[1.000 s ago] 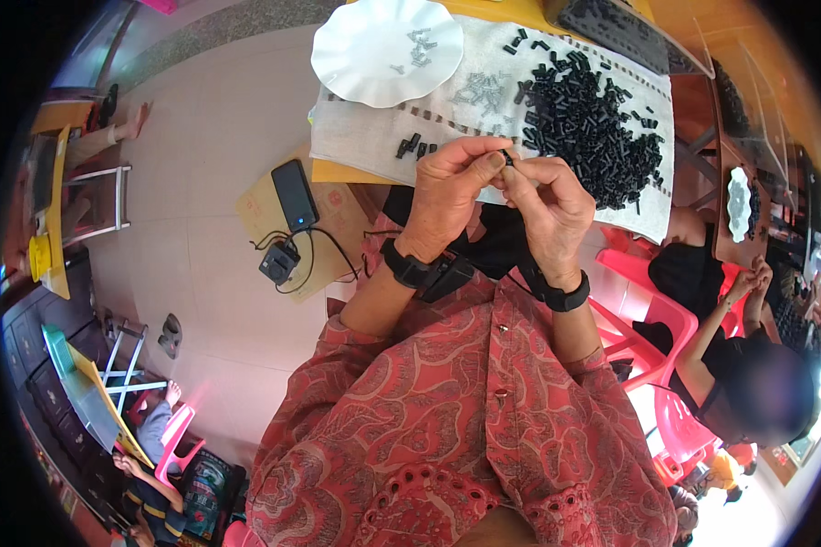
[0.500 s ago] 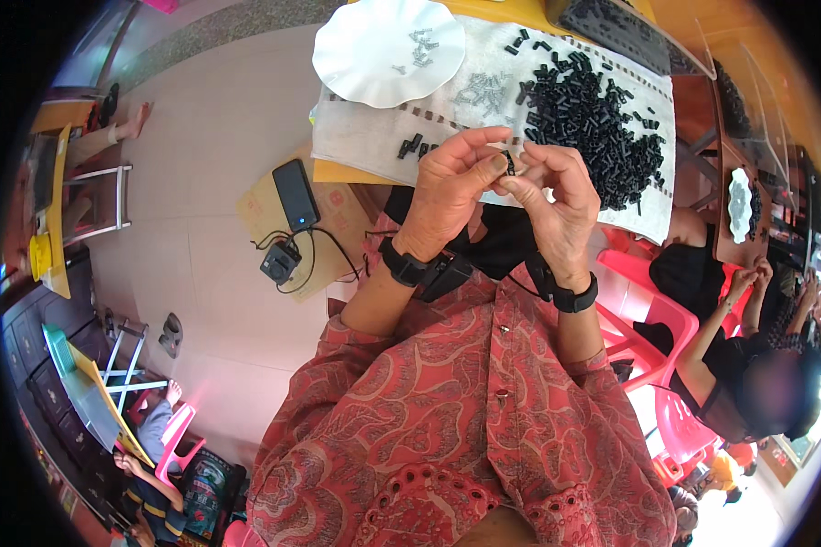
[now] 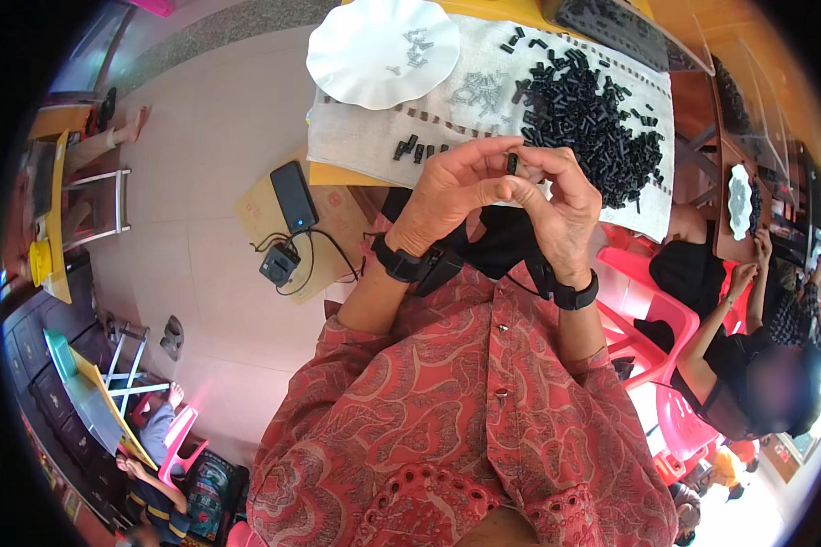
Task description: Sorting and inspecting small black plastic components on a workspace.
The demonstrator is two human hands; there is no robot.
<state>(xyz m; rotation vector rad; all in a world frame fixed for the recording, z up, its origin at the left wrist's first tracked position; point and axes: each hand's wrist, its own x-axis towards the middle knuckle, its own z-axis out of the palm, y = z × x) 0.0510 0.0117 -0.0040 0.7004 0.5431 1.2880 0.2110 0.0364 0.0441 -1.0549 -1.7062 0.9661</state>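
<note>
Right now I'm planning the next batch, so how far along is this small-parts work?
Done: only a short row of black pieces set aside on the cloth. In hand: one small black piece pinched between left hand and right hand. Left: a large black pile, apparently most of it.

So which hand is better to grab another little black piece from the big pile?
Probably the right hand: it is nearer the black pile, which lies on its side. The left hand sits farther away. Both pinch one small black piece now.
</note>
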